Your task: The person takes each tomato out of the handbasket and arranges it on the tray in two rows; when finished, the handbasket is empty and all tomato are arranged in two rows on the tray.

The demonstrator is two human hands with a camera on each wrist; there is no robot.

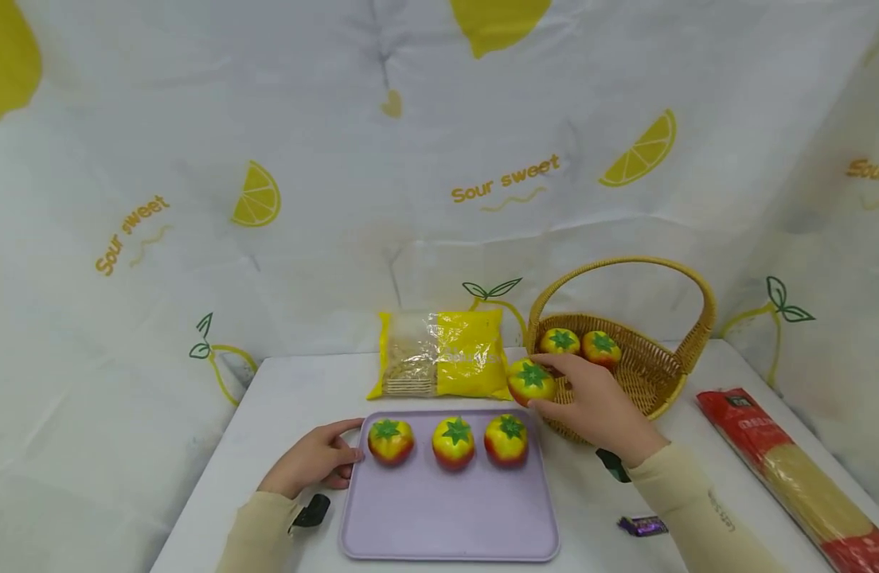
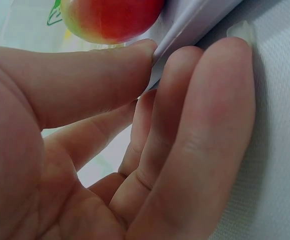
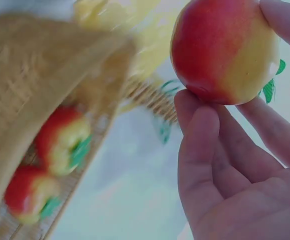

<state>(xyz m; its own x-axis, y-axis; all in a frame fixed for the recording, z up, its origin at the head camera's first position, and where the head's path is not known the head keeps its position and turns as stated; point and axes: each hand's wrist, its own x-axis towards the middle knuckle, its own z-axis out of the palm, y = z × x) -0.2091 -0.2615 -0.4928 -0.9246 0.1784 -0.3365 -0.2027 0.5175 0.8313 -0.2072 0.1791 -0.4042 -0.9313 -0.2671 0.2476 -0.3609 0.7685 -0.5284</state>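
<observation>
Three red-and-yellow toy tomatoes [image 1: 391, 440] [image 1: 454, 442] [image 1: 506, 438] stand in a row at the far end of a lavender tray [image 1: 447, 517]. My left hand [image 1: 348, 454] pinches the tray's left rim [image 2: 185, 25], thumb [image 2: 85, 75] on top, next to the leftmost tomato [image 2: 110, 17]. My right hand [image 1: 554, 387] holds a fourth tomato [image 1: 531, 381] [image 3: 225, 50] in its fingertips [image 3: 195, 115], lifted just outside the left rim of a wicker basket [image 1: 654, 374] [image 3: 30, 70]. Two more tomatoes [image 1: 560, 341] [image 1: 601, 348] lie inside the basket.
A yellow packet [image 1: 439, 354] lies behind the tray. A long red pack of spaghetti [image 1: 791, 477] runs along the table's right side. A small purple wrapper [image 1: 643, 525] sits near my right forearm. A lemon-print cloth hangs behind the white table [image 1: 289, 398].
</observation>
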